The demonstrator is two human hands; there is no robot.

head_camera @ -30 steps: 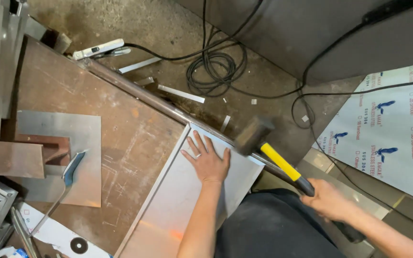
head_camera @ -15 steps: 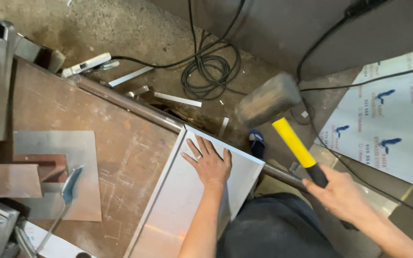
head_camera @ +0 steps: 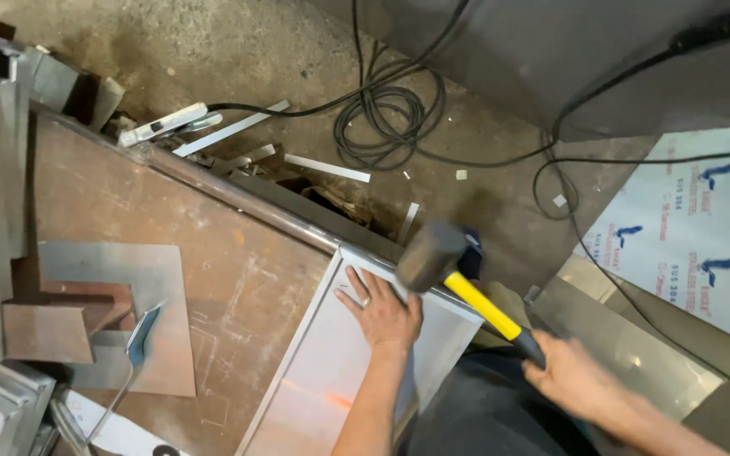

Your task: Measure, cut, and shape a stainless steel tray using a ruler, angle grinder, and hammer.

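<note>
- The metal sheet (head_camera: 331, 380) lies flat on the rusty brown workbench (head_camera: 238, 279), running from the bench's far edge back toward the person; its top right corner sits at the bench edge.
- The left hand (head_camera: 382, 311) presses flat on the sheet near that corner, fingers spread apart and a ring on one finger, gripping nothing.
- The hammer (head_camera: 458, 283) has its dark, blurred head just over the sheet's far corner, close beside the left hand's fingertips; whether it touches the metal cannot be told.
- The right hand (head_camera: 576, 380) is closed around the black grip at the end of the hammer's yellow handle, out past the bench edge to the right.
- The sheet is pale grey and smooth, with a raised edge along its left side and a faint orange glint near the forearm.
- Left on the bench lies a second flat steel plate (head_camera: 137, 312) with a rusty angle block (head_camera: 52, 317) and a small bent metal piece (head_camera: 141, 333) on it.
- Beyond the bench, on the dusty floor: a coil of black cable (head_camera: 386, 118), thin metal strips (head_camera: 327, 167) and scrap.
- At the right lean white film-covered sheets (head_camera: 703, 236) with blue marks.
</note>
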